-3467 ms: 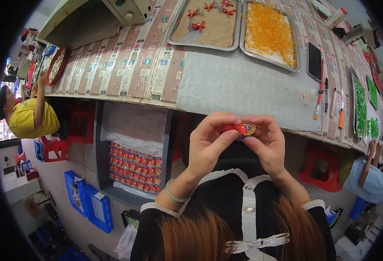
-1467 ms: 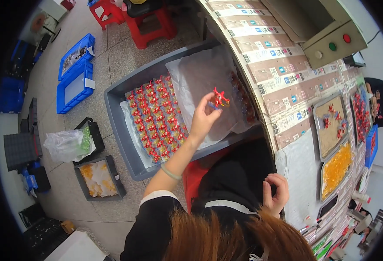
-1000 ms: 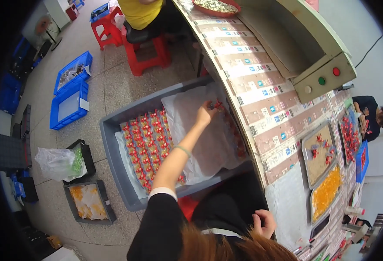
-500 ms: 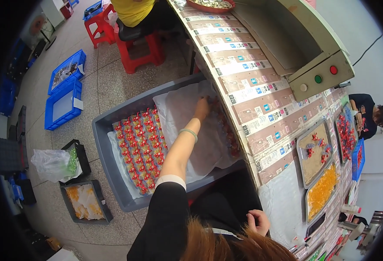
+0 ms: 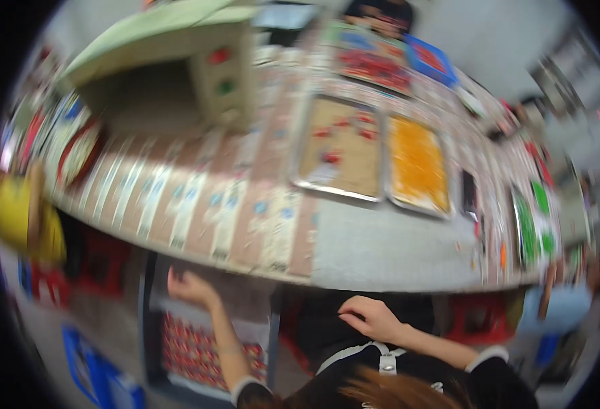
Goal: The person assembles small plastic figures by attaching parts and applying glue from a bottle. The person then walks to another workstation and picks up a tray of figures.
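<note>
My left hand (image 5: 192,286) hovers over the grey tub (image 5: 151,347) beside the table's front edge, its fingers loosely apart and nothing visible in them, though blurred. Rows of small red items (image 5: 194,347) lie in the tub, with a pale sheet (image 5: 245,303) over part of them. My right hand (image 5: 373,317) is held above my lap near the table edge, fingers bent and thumb apart, with nothing seen in it. Closest to it on the tabletop is a bare pale-grey sheet (image 5: 395,235).
A metal tray with a few red pieces (image 5: 341,174) and one of orange pieces (image 5: 419,163) lie on the table. Behind them is a tray of red pieces (image 5: 371,65). A pale-green machine (image 5: 225,102) stands left. People sit at both ends; blue crates (image 5: 98,371) are on the floor.
My view has swung right and up toward the table. My left hand has drawn back from the pale sheet in the tub. My right hand has come further into view.
</note>
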Action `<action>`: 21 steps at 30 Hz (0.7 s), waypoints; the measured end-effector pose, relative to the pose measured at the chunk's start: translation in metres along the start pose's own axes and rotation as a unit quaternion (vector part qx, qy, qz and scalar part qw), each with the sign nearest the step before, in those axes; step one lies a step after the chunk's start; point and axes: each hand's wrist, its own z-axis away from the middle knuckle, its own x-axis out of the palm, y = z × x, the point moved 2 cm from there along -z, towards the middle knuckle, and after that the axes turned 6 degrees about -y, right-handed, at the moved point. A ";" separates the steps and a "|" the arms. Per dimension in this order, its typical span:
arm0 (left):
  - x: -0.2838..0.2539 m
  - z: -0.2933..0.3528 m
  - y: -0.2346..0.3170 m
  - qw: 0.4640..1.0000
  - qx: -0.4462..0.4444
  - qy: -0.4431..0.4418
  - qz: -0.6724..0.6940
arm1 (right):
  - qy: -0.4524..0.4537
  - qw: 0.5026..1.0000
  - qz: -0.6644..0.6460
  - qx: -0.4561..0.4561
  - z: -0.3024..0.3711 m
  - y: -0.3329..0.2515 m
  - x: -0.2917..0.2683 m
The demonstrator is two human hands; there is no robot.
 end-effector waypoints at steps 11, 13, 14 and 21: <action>-0.043 0.134 0.226 0.845 0.025 -0.311 0.434 | 0.182 0.982 -0.033 0.041 0.064 0.012 -0.006; -0.042 0.153 0.251 0.769 0.027 -0.391 0.505 | 0.235 0.970 -0.038 0.056 0.078 0.013 -0.008; -0.046 0.162 0.261 0.766 0.033 -0.399 0.502 | 0.263 0.962 -0.037 0.062 0.089 0.012 -0.011; -0.066 0.254 0.312 0.577 0.121 -0.663 0.461 | 0.379 0.913 -0.057 0.136 0.158 0.027 -0.030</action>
